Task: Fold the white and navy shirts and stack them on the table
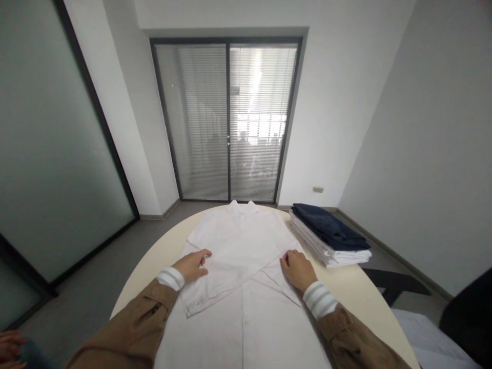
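Observation:
A white button-up shirt [242, 236] lies front up and spread out, its collar at the far edge and its lower part running towards me. Both sleeves are laid across the front and cross near the middle; one cuff rests at the left. My left hand [193, 265] is over the shirt's left side, thumb and fingers apart with nothing between them. At the shirt's right edge, by the folded sleeve, my right hand [299, 270] has its fingers curled together on the white cloth. Its fingertips are partly hidden.
A round cream table [144, 279] bears the shirt. At its right stands a stack of folded white clothes [330, 256] with dark navy garments [328, 225] on top. Something white [434, 338] and a black chair [471, 312] are at the lower right. Another person's hand [11, 346] shows at lower left.

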### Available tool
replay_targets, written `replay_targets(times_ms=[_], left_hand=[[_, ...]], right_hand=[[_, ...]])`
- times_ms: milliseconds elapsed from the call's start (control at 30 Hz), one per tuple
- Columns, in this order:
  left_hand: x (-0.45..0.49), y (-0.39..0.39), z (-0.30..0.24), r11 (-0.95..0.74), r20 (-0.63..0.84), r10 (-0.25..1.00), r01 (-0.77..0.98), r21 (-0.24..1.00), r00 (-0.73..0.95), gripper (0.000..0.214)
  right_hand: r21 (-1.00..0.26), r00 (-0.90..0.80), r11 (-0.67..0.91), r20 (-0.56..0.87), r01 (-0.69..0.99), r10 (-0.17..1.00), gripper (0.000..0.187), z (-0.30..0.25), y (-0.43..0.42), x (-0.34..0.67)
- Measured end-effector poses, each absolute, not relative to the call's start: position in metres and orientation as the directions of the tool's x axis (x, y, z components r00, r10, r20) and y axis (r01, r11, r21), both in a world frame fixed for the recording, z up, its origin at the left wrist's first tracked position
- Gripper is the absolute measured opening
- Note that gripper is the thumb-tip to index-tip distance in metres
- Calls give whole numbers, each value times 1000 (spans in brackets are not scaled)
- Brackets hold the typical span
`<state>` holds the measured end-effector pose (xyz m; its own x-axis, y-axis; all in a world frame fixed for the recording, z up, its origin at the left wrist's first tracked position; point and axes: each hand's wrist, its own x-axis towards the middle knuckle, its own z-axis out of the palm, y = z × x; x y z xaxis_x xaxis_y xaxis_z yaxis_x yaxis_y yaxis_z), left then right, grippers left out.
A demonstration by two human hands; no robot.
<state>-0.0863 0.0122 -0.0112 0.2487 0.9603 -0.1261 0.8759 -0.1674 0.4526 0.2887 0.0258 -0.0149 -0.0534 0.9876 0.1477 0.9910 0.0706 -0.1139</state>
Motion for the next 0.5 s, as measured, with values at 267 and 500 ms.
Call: replay_targets(times_ms=[267, 500], left_hand=[[-85, 9, -7, -178, -149, 958, 918, 354, 243, 59], [-64, -7, 6, -272, -39, 957, 934, 230, 288, 61]], right_hand=[[-163, -29, 54, 153, 985, 988, 16, -15, 23, 290], [-129, -139, 197, 359, 972, 923, 29, -17, 20, 285]])
